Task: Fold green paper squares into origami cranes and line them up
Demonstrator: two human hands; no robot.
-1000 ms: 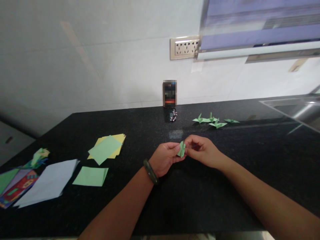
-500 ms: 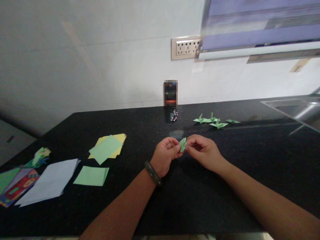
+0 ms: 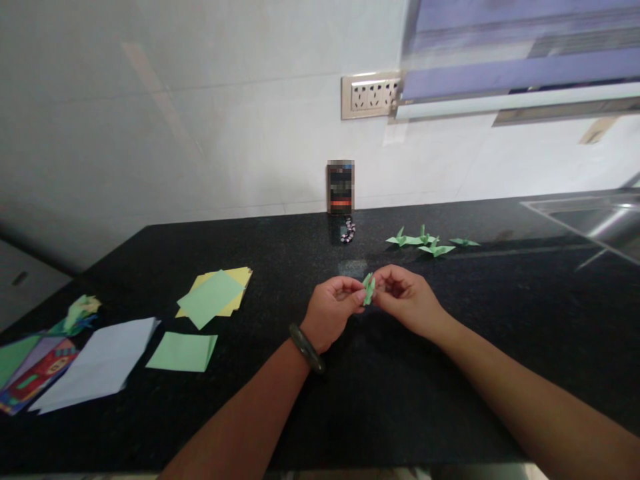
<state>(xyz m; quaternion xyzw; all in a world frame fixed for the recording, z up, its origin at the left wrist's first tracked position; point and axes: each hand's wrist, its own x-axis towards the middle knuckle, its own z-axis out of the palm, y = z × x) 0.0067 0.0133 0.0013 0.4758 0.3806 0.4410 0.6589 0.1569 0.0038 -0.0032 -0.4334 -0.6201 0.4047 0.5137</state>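
A small piece of folded green paper [image 3: 369, 291] is held between my two hands, above the middle of the black counter. My left hand [image 3: 333, 310], with a dark bangle [image 3: 307, 348] on its wrist, pinches it from the left between thumb and fingers. From the right, the thumb and fingertips of my right hand [image 3: 407, 300] close on its other edge. Part of the paper is covered by the fingers. Several green paper cranes [image 3: 436, 249] stand behind my right hand.
Green and yellow paper squares [image 3: 213, 297] lie on the left, with a folded green sheet [image 3: 183, 352] in front. White sheets [image 3: 100, 367] and colourful packets [image 3: 37, 373] are farther left. A phone [image 3: 341, 188] leans on the wall; a sink [image 3: 590, 223] is at the right.
The folded green paper has turned slightly in my fingers and its layers now look more spread. Both hands have shifted only a little; the things on the counter stay put.
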